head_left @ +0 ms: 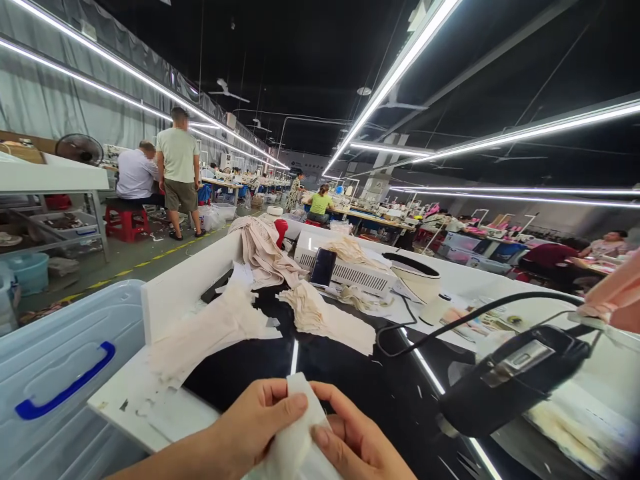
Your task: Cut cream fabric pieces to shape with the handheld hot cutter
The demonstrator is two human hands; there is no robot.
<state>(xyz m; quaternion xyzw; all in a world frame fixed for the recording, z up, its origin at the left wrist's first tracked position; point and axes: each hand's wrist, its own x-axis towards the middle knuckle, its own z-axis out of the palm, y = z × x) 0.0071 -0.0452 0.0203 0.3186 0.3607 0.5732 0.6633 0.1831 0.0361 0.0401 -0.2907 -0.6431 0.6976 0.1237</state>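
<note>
Low in the middle of the head view, my left hand (260,420) and my right hand (355,437) both grip one pale cream fabric piece (295,440). Each thumb presses on its face, with the fingers curled behind. The lower end of the fabric runs out of the frame. Beyond my hands, on the glossy black tabletop (250,373), lie a stack of cream fabric pieces (330,320) and, to its left, another pale fabric pile (200,333).
A black device with a cable (515,380) hangs at the right. Behind the stacks are a dark phone (323,267), a white vented box (360,273) and draped beige cloth (265,253). A clear bin (75,360) stands left; people sit and stand farther off.
</note>
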